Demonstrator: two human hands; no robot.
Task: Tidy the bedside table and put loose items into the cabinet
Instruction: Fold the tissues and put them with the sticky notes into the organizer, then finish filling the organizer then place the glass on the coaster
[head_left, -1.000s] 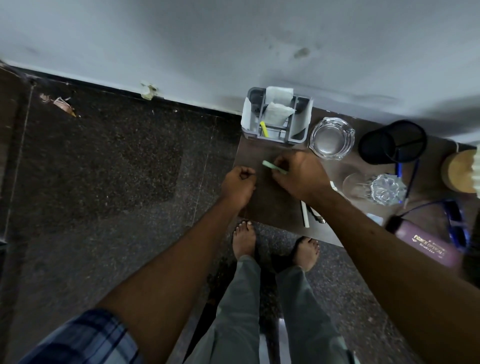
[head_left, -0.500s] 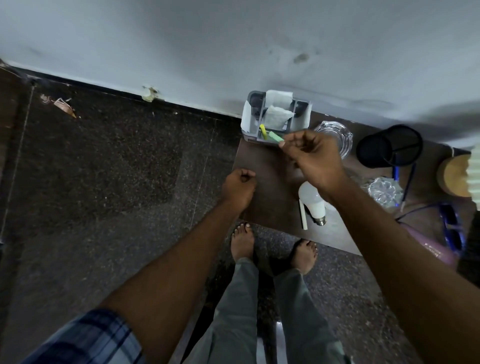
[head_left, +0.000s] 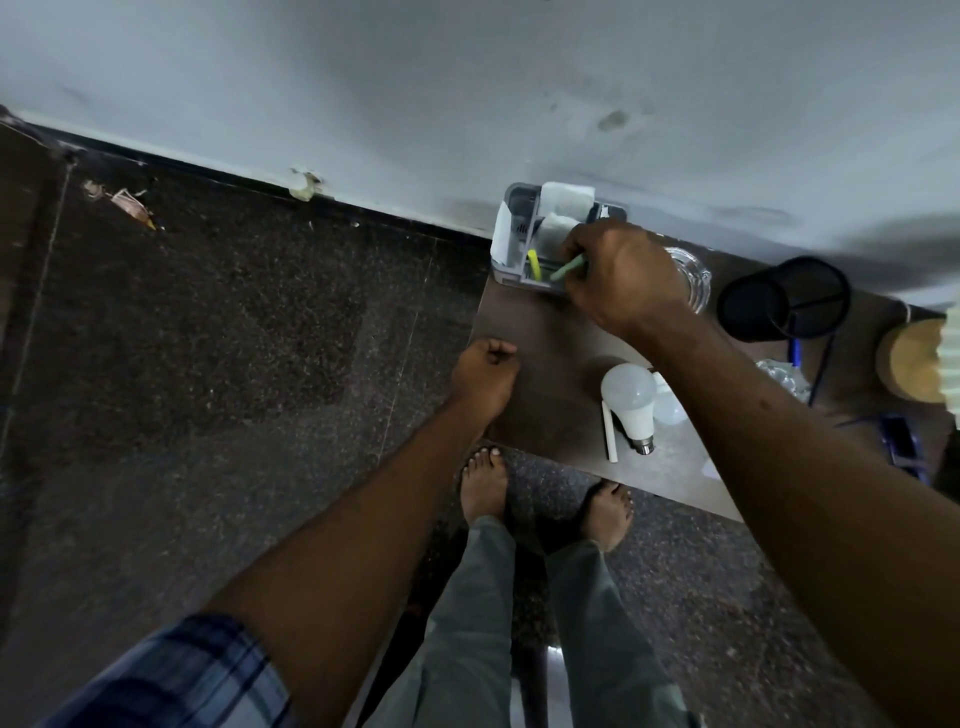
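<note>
A pale wall (head_left: 467, 78) runs along the top, and below it lies a dark speckled stone floor (head_left: 234, 364). A brown bedside table (head_left: 545, 353) stands against the wall on the right, smooth and flat on top.

At the table's far left corner sits a grey plastic organizer (head_left: 519, 249) with small boxes inside. White folded papers (head_left: 563, 200) stick up from it, and a yellow stick (head_left: 534, 262) stands in its front box.

The right hand (head_left: 623, 280) pinches a thin light green pen (head_left: 567, 269) between its fingertips. The pen is long and slim. It lies almost flat, tilted a little, with its free end pointing left and down over the organizer's front box. Its other end is hidden in the hand.

The left hand (head_left: 485, 374) is curled into a fist at the table's left edge, holding nothing that can be seen.

A white bulb (head_left: 629, 400) lies on the table, its round end toward the wall and its shiny metal base toward the person. A thin white stick (head_left: 609, 428) lies just beside it. A clear glass dish (head_left: 691, 278) peeks out behind the right hand. A black mesh cup (head_left: 784, 296), round and see-through, stands further right.
</note>
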